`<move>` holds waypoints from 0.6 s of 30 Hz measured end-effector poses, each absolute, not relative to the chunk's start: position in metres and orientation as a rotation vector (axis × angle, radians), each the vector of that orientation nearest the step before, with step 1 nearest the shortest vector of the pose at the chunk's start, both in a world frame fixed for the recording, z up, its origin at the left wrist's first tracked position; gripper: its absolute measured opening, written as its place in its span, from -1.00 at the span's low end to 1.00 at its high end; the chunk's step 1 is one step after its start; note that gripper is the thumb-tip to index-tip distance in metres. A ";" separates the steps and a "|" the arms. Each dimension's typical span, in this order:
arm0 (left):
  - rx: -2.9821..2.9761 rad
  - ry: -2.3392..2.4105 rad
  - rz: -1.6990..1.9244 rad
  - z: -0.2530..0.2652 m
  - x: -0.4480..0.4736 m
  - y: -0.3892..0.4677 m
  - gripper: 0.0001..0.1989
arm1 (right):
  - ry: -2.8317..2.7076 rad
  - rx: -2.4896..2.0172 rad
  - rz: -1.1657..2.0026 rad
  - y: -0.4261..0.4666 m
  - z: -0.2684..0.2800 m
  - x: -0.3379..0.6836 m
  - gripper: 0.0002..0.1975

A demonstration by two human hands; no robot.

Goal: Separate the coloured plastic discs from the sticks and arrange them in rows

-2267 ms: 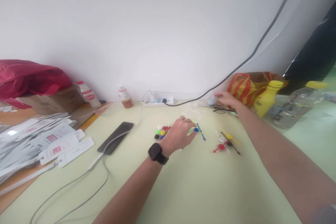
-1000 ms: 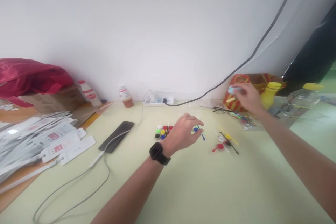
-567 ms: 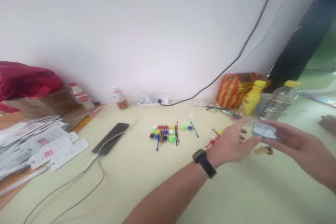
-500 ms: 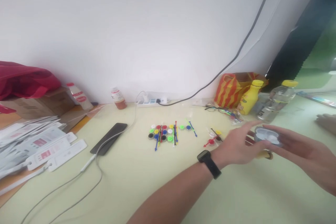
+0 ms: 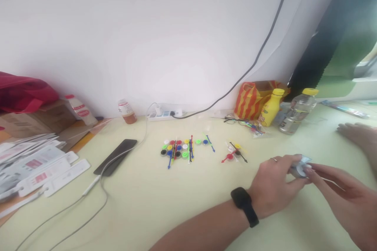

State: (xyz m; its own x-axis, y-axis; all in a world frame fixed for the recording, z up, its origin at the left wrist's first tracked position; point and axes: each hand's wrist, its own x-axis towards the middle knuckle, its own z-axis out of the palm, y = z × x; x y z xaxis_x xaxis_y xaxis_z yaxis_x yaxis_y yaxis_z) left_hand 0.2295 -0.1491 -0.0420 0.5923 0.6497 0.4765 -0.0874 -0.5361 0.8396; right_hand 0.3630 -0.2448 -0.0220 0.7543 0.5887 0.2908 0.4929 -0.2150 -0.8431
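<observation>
My left hand (image 5: 273, 182), with a black watch on the wrist, and my right hand (image 5: 338, 188) meet low at the right over the pale green table (image 5: 176, 208). Both grip a small round pale blue container (image 5: 299, 166) between their fingertips. Farther back on the table lie rows of small coloured caps and thin sticks (image 5: 179, 150), with a second loose cluster of red, black and yellow pieces (image 5: 234, 153) to their right.
A black phone (image 5: 115, 157) with a white cable lies left of centre. White packets (image 5: 38, 164) pile at the left. A power strip (image 5: 165, 114), brown bottle (image 5: 126, 110), glasses (image 5: 235, 120), striped bag (image 5: 250, 94), yellow bottle (image 5: 271, 106) and clear bottle (image 5: 296, 111) line the wall. Another person's hand (image 5: 356, 135) rests at the right edge.
My right hand fetched the pale blue container from near the bag and brought it down to the front right. My left hand left the coloured pieces and joined it there. The view has swung right.
</observation>
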 end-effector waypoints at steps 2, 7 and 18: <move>2.017 0.484 1.032 -0.048 0.231 -0.151 -0.54 | -0.818 -1.878 0.119 -0.244 -0.020 0.356 -0.69; 2.191 0.497 0.994 -0.061 0.236 -0.155 -0.53 | -0.833 -1.885 0.129 -0.246 -0.028 0.356 -0.68; 2.292 0.554 0.973 -0.072 0.242 -0.159 -0.52 | -1.012 -2.016 0.011 -0.241 -0.054 0.370 -0.63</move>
